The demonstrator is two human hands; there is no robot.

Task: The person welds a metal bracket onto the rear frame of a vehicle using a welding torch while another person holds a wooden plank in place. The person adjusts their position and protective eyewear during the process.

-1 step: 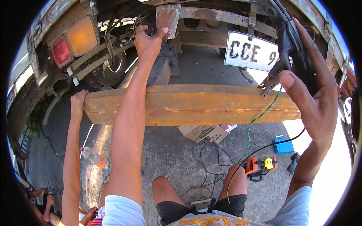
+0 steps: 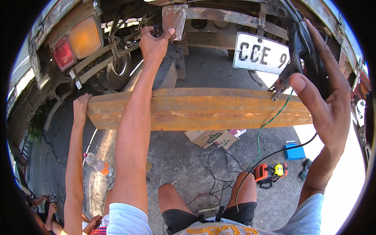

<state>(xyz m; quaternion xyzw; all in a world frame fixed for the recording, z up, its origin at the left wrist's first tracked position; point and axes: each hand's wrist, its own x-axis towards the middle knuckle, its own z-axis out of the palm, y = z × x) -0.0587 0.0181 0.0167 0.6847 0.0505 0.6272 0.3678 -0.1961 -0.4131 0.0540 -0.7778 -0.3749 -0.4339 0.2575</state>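
My left hand (image 2: 154, 47) pinches the lower edge of a worn, flat metal plate (image 2: 174, 21) under the truck's rear, thumb on its face. Close up at the right, my right hand (image 2: 331, 103) is closed around a long black piece (image 2: 307, 43) with a rough, jagged lower end; its kind I cannot make out. A black cable (image 2: 270, 154) hangs from beside this hand down past my knee. Below both hands a long rusty steel beam (image 2: 219, 111) lies crosswise. Another person's hand (image 2: 81, 105) rests on its left end.
A red and amber tail light (image 2: 85, 37) and a white licence plate (image 2: 260, 53) flank the work. On the concrete lie a cardboard box (image 2: 211, 138), a plastic bottle (image 2: 97, 163), an orange-and-black machine (image 2: 270, 172), a blue box (image 2: 294, 152) and tangled cables. People sit at lower left.
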